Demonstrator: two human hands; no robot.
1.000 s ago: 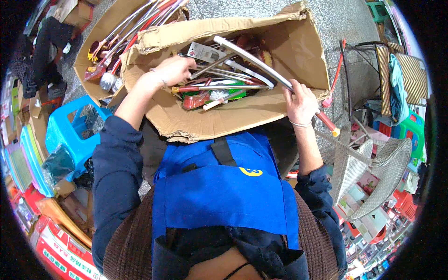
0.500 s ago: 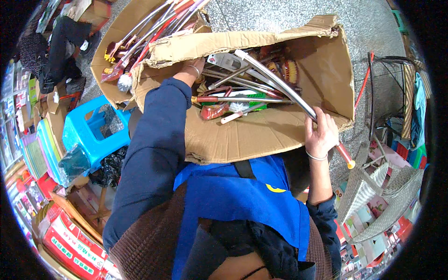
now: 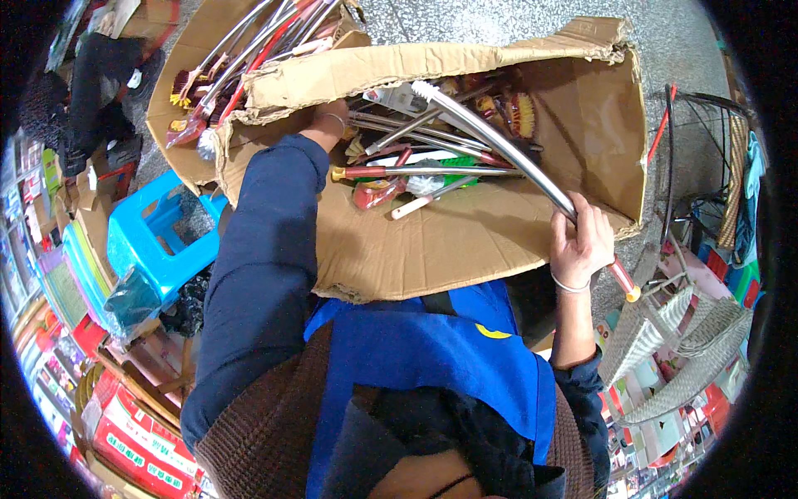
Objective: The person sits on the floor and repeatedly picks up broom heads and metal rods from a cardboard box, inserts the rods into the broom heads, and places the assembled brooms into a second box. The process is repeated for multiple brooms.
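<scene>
Right hand (image 3: 584, 243) on a pole (image 3: 503, 145) above the open box (image 3: 416, 254); left hand (image 3: 327, 123) inside the box.
The box, torn along its edges, contains loose steel rods (image 3: 424, 133), a yellow-bristled brush (image 3: 522, 115), a green item (image 3: 457, 172) and a pale card (image 3: 397, 100). The second box (image 3: 201, 35), at upper left, contains a bundle of long-handled brushes (image 3: 216, 75). Printing is present on the red carton (image 3: 137, 432) at lower left; the apron (image 3: 440, 366) bears a yellow mark. The right hand is closed around the pole near its red, yellow-tipped end, outside the box; the pole slants up and left over the contents. The left arm extends forward, its hand partly hidden under the far flap (image 3: 332, 75); finger opening cannot be determined.
</scene>
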